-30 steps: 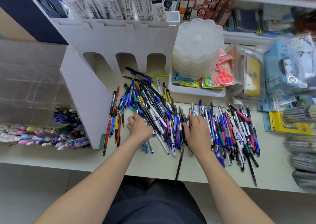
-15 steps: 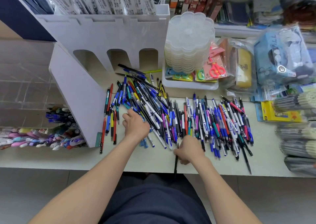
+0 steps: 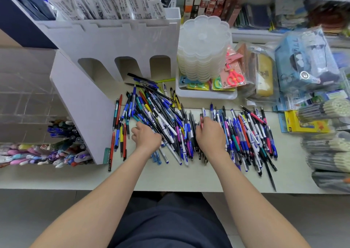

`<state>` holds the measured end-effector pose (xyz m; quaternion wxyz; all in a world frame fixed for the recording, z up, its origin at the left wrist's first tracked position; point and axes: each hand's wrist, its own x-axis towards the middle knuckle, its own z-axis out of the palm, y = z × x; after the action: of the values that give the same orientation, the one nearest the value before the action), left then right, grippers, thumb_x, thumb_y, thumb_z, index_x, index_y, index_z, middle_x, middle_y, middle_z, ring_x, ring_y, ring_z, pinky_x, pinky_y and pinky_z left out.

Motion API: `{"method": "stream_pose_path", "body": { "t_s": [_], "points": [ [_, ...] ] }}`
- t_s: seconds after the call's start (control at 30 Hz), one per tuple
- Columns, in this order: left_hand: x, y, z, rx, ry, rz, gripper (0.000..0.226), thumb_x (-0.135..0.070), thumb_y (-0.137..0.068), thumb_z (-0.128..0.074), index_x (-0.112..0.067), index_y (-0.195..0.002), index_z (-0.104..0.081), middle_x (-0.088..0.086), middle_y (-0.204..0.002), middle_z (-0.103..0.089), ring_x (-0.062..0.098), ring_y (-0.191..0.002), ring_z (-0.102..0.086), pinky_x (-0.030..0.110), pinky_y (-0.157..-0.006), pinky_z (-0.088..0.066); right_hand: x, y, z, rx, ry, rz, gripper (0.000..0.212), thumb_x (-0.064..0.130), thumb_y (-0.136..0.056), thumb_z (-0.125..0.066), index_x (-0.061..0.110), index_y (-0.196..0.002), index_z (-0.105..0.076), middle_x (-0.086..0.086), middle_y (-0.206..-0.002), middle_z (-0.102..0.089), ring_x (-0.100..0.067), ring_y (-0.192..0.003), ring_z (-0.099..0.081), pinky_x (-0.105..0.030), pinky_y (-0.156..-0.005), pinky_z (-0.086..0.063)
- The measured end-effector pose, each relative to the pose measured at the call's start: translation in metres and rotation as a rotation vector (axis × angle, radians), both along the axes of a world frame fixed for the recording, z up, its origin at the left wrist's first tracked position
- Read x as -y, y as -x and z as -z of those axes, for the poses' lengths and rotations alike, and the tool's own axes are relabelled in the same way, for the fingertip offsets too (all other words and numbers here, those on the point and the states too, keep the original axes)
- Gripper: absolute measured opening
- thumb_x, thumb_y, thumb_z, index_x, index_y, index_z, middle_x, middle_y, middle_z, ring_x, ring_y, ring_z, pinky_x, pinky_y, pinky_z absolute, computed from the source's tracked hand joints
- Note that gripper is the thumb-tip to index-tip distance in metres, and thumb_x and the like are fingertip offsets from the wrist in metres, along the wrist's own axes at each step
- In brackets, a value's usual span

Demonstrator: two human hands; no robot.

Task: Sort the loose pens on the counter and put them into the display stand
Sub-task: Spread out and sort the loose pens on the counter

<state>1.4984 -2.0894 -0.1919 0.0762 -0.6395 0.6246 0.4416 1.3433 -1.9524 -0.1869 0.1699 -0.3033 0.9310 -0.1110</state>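
Several loose pens (image 3: 170, 126), blue, black, red and white, lie in a wide heap on the pale counter (image 3: 170, 177). The white display stand (image 3: 106, 39) rises behind the heap, with three arched slots at its base. My left hand (image 3: 146, 137) rests on the left part of the heap, its fingers curled into the pens. My right hand (image 3: 210, 134) lies on the middle of the heap with bent fingers. A black pen (image 3: 205, 158) runs under its palm and pokes out at the wrist.
A white tray (image 3: 206, 95) with stacked clear round boxes (image 3: 204, 44) and packed scissors stands behind the pens. Packed goods crowd the right side. A clear case of markers (image 3: 47, 149) sits to the left of the stand's side panel (image 3: 79, 105).
My right hand went from the heap to the counter's front edge, took hold of a black pen there, and has come back up onto the heap. My left hand stayed in place.
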Motion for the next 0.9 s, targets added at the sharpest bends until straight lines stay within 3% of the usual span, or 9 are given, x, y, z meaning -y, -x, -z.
{"method": "stream_pose_path", "body": {
  "t_s": [0.1,0.2,0.3,0.37,0.47,0.57,0.67,0.77,0.9],
  "points": [
    [0.006,-0.004,0.003,-0.07,-0.033,-0.083,0.089,0.003,-0.092,-0.059,-0.004,-0.164,-0.008,0.019,-0.164,-0.018,0.043,-0.15,-0.027,0.052,-0.124,-0.033,0.008,-0.022,0.01,0.011,0.071,-0.126,0.05,0.042,-0.099,-0.064,0.012,-0.137,-0.054,-0.009,-0.118,-0.059,-0.026,-0.104,-0.057,-0.037,-0.082,-0.052],
    [0.005,-0.002,0.004,-0.124,-0.089,-0.075,0.084,0.004,-0.095,-0.05,-0.006,-0.165,-0.006,0.014,-0.164,-0.016,0.04,-0.151,-0.028,0.046,-0.122,-0.031,0.019,-0.04,0.02,0.029,-0.059,-0.267,0.074,0.055,-0.092,-0.067,0.017,-0.149,-0.04,-0.015,-0.131,-0.045,-0.034,-0.117,-0.047,-0.043,-0.09,-0.05],
    [0.001,-0.003,0.003,-0.124,-0.113,0.027,0.074,0.004,-0.096,-0.049,-0.005,-0.161,-0.017,0.013,-0.153,-0.024,0.033,-0.13,-0.044,0.035,-0.103,-0.039,0.024,-0.049,0.025,0.031,-0.12,-0.261,0.067,0.048,-0.094,-0.069,0.013,-0.145,-0.043,-0.019,-0.136,-0.043,-0.039,-0.118,-0.051,-0.044,-0.094,-0.05],
    [0.001,-0.006,0.003,-0.085,-0.111,0.103,0.071,0.005,-0.096,-0.048,-0.002,-0.16,-0.019,0.014,-0.152,-0.025,0.027,-0.117,-0.044,0.031,-0.099,-0.04,0.028,-0.054,0.021,-0.058,-0.112,-0.232,0.053,0.045,-0.092,-0.068,0.011,-0.13,-0.053,-0.017,-0.126,-0.05,-0.037,-0.109,-0.054,-0.045,-0.09,-0.05],
    [0.012,-0.01,0.0,0.025,0.046,0.14,0.067,0.001,-0.091,-0.056,0.0,-0.152,-0.028,0.019,-0.149,-0.028,0.037,-0.128,-0.042,0.043,-0.107,-0.044,0.043,-0.053,0.013,-0.187,0.015,-0.187,0.036,0.031,-0.087,-0.066,0.008,-0.114,-0.061,-0.016,-0.11,-0.055,-0.035,-0.097,-0.052,-0.044,-0.08,-0.046],
    [0.034,-0.014,0.002,0.092,0.213,0.16,0.061,-0.005,-0.09,-0.062,-0.001,-0.144,-0.033,0.021,-0.149,-0.026,0.042,-0.134,-0.033,0.045,-0.103,-0.042,0.073,-0.045,0.011,-0.174,0.129,-0.281,0.037,0.016,-0.089,-0.06,0.005,-0.125,-0.06,-0.017,-0.113,-0.057,-0.034,-0.098,-0.055,-0.044,-0.081,-0.049],
    [0.054,-0.018,0.004,0.211,0.256,0.155,0.077,-0.015,-0.091,-0.067,-0.001,-0.153,-0.025,0.023,-0.153,-0.023,0.046,-0.136,-0.03,0.052,-0.107,-0.041,0.114,-0.039,0.013,-0.131,0.167,-0.38,0.047,0.009,-0.092,-0.059,0.001,-0.138,-0.054,-0.02,-0.126,-0.058,-0.037,-0.11,-0.058,-0.047,-0.092,-0.053],
    [0.06,-0.014,0.008,0.297,0.178,0.106,0.095,-0.02,-0.089,-0.073,0.0,-0.159,-0.012,0.024,-0.154,-0.023,0.047,-0.138,-0.03,0.057,-0.113,-0.04,0.156,-0.029,0.021,-0.199,0.106,-0.472,0.058,0.008,-0.093,-0.062,-0.004,-0.147,-0.046,-0.027,-0.137,-0.054,-0.04,-0.122,-0.054,-0.047,-0.105,-0.049],
    [0.058,-0.01,0.017,0.334,0.151,0.096,0.106,-0.02,-0.086,-0.079,0.001,-0.16,-0.006,0.026,-0.155,-0.017,0.046,-0.138,-0.028,0.055,-0.111,-0.043,0.201,-0.014,0.025,-0.318,-0.128,-0.651,0.045,0.002,-0.095,-0.045,-0.007,-0.139,-0.052,-0.024,-0.135,-0.053,-0.041,-0.125,-0.05,-0.047,-0.106,-0.044]
  ]
}}
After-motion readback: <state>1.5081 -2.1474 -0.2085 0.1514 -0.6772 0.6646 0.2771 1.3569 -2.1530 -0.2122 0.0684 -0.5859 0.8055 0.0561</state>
